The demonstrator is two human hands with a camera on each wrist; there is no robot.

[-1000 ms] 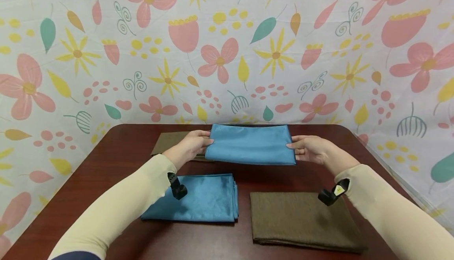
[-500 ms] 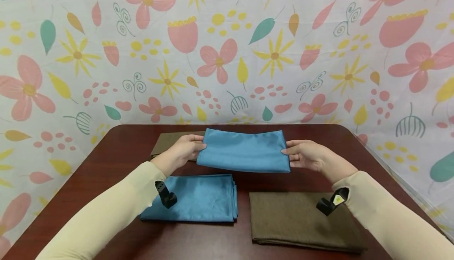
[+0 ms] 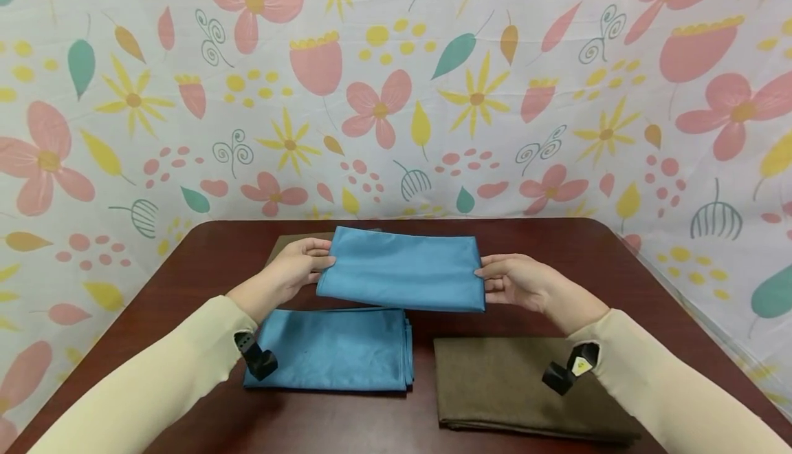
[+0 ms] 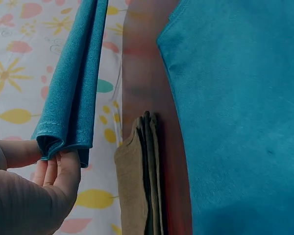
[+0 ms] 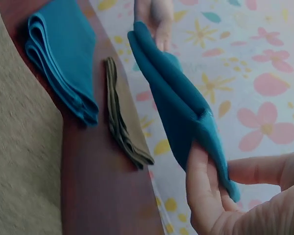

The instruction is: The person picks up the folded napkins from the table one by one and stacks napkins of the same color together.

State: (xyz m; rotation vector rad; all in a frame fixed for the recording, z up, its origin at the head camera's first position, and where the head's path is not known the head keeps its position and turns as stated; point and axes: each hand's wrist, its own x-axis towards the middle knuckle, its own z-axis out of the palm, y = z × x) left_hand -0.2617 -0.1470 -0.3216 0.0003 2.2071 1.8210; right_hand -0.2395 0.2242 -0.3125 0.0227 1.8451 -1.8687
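A folded blue cloth (image 3: 402,269) is held up over the table between both hands. My left hand (image 3: 289,269) pinches its left end, thumb on the near face and fingers behind; the left wrist view shows the folded layers of this cloth (image 4: 71,83) at the fingertips. At the opposite end, my right hand (image 3: 522,280) pinches the cloth the same way, as the right wrist view shows with the cloth (image 5: 174,105) between thumb and fingers. Below and nearer lies a second folded blue cloth (image 3: 334,354), partly overlapped by the left wrist camera.
A folded brown cloth (image 3: 520,388) lies at the front right of the dark red table (image 3: 204,289). Another brown cloth (image 3: 281,242) lies at the back left, mostly hidden behind the left hand and raised cloth. A flowered curtain (image 3: 396,96) hangs behind the table.
Both hands have brought the raised blue cloth leftward and slightly down and nearer, uncovering less of the back brown cloth. The cloths lying on the table have stayed put.
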